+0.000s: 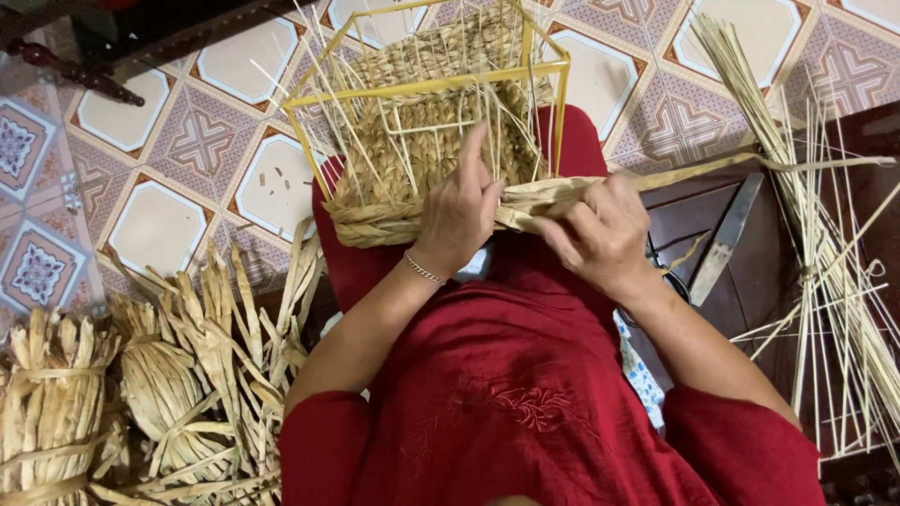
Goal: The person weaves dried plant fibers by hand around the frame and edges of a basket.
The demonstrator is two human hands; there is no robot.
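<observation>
Head view: I sit over my red-clad lap.
Basket: half-woven straw basket (427, 141) on a yellow wire frame (422, 86), resting on my knees.
Left hand (459, 211): fingers together, pressing the basket's braided rim.
Right hand (600, 234): fingers pinched on a flat straw strand (675, 173) beside the rim.
Floor, left: bundled straw (159, 394).

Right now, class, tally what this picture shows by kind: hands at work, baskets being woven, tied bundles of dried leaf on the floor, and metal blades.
Hands: 2, left hand and right hand
Basket: 1
Tied leaf bundles: 2
Blade: 1
Total: 6
</observation>
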